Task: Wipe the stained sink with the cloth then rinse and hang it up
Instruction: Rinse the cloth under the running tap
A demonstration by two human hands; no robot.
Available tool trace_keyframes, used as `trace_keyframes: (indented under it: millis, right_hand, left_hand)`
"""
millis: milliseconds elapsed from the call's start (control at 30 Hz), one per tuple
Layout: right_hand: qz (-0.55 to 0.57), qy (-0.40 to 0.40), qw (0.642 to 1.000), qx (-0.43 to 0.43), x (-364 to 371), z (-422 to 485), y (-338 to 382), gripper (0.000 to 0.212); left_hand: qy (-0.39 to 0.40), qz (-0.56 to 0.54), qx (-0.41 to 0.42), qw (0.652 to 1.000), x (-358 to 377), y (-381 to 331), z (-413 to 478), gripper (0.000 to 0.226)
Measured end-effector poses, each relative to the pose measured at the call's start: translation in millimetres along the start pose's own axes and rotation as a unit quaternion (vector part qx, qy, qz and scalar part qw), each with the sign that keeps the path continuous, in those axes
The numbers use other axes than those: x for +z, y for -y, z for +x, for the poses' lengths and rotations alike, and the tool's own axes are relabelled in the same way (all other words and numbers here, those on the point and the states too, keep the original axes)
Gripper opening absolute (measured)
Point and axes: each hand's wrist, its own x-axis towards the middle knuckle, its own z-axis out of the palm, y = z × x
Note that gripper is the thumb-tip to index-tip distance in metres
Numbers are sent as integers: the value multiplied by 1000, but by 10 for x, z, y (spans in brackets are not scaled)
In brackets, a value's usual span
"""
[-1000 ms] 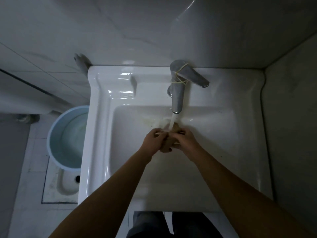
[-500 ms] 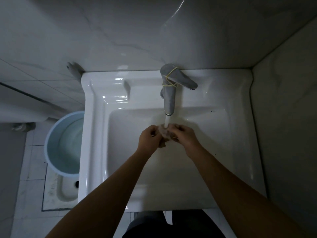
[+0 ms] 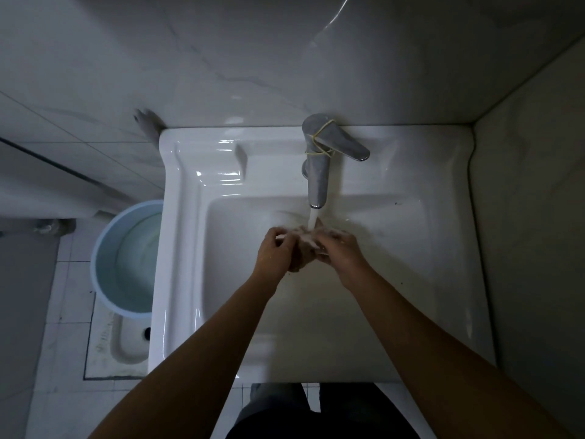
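A pale blue bucket holding water stands on the tiled floor, over the far end of a white floor pan.

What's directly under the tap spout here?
Water runs onto the wadded cloth, gripped by the left hand and right hand above the sink basin. The hands and cloth hide the basin floor beneath them.

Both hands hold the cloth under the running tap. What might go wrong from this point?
Water from the tap strikes the cloth bunched between the left hand and right hand, so it may splash over the rim of the sink. Yellowish marks behind the hands could be left unwiped.
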Motion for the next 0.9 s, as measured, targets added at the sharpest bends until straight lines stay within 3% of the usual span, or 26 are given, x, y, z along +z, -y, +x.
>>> trace_keyframes:
  millis: [133, 300, 400, 500, 667, 900]
  right_hand:
    - [-35, -17, 999, -36, 19, -30, -41, 17]
    - [41, -6, 999, -18, -8, -51, 8, 12]
    - [-32, -19, 998, -50, -20, -57, 93, 8]
    - [-109, -50, 988, -98, -28, -53, 153, 4]
    - [-108, -68, 982, -137, -20, -46, 126, 7]
    - [-101, -114, 977, -148, -137, 17, 192, 13]
  left_hand:
    - [-12, -19, 16, 1000, 33, -14, -10, 20]
    - [95, -29, 40, 994, 98, -79, 14, 20]
    - [45, -8, 76, 996, 92, -92, 28, 9]
    - [39, 0, 84, 996, 81, -109, 10, 27]
    - [16, 0, 86, 996, 40, -125, 14, 28]
    - [-31, -137, -40, 989, -54, -153, 115, 23]
